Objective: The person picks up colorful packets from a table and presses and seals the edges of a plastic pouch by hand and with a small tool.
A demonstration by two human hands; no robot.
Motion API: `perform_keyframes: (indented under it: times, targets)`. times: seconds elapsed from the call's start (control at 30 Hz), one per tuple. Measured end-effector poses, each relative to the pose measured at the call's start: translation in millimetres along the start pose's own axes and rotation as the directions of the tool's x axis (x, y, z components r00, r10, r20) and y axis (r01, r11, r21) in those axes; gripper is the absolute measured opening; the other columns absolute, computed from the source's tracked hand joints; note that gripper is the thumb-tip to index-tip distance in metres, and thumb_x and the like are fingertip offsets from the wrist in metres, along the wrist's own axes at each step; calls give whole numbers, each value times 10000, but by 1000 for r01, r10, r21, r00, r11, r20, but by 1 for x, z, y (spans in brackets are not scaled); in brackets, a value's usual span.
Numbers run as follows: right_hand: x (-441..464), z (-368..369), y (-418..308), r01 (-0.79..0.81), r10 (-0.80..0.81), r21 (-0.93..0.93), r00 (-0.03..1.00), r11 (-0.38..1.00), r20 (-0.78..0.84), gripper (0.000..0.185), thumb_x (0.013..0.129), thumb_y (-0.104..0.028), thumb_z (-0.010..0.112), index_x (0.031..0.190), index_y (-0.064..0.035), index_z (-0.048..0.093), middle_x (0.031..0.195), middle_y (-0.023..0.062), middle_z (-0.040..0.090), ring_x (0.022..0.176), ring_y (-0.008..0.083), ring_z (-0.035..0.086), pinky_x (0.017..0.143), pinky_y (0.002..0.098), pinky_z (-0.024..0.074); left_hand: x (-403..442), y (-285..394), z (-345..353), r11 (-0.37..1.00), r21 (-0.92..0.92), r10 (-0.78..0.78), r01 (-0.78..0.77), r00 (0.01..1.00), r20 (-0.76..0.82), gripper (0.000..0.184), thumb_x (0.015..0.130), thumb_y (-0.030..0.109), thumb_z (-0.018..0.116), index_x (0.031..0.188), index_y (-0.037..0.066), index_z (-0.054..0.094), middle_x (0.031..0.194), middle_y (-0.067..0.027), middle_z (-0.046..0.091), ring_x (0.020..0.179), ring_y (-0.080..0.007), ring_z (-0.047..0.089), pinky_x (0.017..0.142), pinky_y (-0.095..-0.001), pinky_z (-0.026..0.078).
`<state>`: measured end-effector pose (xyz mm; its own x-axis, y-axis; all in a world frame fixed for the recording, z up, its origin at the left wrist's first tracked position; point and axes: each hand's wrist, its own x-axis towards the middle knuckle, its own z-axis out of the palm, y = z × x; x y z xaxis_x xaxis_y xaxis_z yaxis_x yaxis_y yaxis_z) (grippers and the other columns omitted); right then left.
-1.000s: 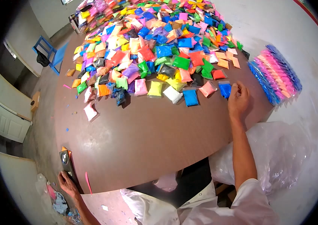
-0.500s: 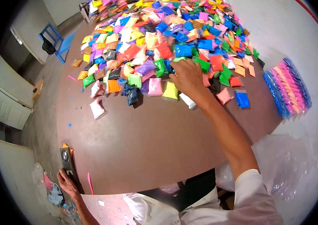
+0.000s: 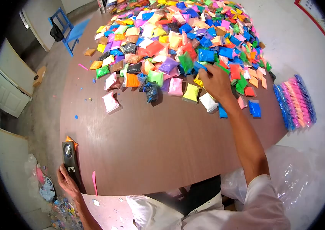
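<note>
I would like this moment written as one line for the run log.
right hand: at blue packet in pile, grip unclear | left hand: touching dark device | pink strip: on table beside device

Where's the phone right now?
Head view, lower left: the phone lies at the table's left edge, the left hand against its left side, a pink strip to its right.

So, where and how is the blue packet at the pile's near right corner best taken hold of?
Probably the near half of the blue packet, pinched side to side, coming from above and the near side: it lies flat and looks plump, with bare tabletop in front and the pile behind.
</note>
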<state>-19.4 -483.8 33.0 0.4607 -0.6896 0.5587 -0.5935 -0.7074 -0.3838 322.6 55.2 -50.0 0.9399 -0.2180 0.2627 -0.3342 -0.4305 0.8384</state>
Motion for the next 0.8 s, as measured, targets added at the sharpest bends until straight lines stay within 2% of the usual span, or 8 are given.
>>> perform_keyframes:
  times: [0.03,0.1,0.17,0.33,0.57,0.6,0.77,0.8]
  targets:
    - [-5,-14,1,-158,142,114,980,981,138,288,905,-289,638,859,-10,692,794,130,652,782,266,652,703,418,495,0,0,-1,1000,24,4,-4,1000,-4,435,1085,374,532,1078,-39,669,935,-37,616,853,-129,525,770,-290,446]
    - [-22,-25,12,-201,132,280,960,939,247,327,984,-327,596,874,-27,668,802,90,662,753,184,659,652,344,507,0,-3,-2,999,42,9,-9,1000,-5,435,1085,373,531,1072,-38,672,925,-30,610,843,-125,519,757,-287,442]
    - [-49,-45,-12,-625,390,618,780,477,489,311,1028,-344,565,972,-57,671,830,48,680,718,120,658,577,256,490,1,-12,-3,998,10,61,-60,998,-19,436,1082,373,534,1065,-40,674,906,-22,606,829,-118,511,747,-286,439]
    - [-100,-60,-30,-632,403,689,769,355,497,282,1043,-332,592,1063,-63,673,826,17,687,668,84,652,529,198,473,0,-6,-2,998,3,64,-64,998,-23,460,1073,391,548,1047,-55,659,895,-33,624,822,-128,508,749,-302,447]
    - [-148,-68,-41,-565,339,460,806,685,486,243,1037,-248,589,1073,-31,692,763,-13,648,619,55,601,532,224,460,-2,-2,-3,993,-20,117,-117,993,2,450,1065,388,558,998,-49,641,838,-52,587,785,-145,497,730,-300,438]
    - [-155,-71,-50,-460,262,499,870,734,417,263,995,-248,610,984,6,680,759,38,641,682,116,613,613,313,499,-2,-3,-4,993,-25,119,-119,993,0,450,1065,388,558,998,-49,641,838,-52,587,785,-145,497,730,-300,438]
    - [-183,-56,-56,-540,201,441,766,717,611,274,994,-249,587,981,7,682,820,107,671,752,193,654,684,372,510,-1,-6,0,992,21,124,-124,991,-49,450,1061,392,560,973,-45,621,819,-44,563,768,-145,475,715,-311,438]
    - [-184,-54,-60,-321,110,360,859,876,500,265,1001,-241,591,1016,3,690,839,113,679,747,214,656,687,360,511,-1,-5,0,992,22,126,-125,991,-49,450,1061,392,560,973,-45,621,819,-44,563,768,-145,475,715,-311,438]
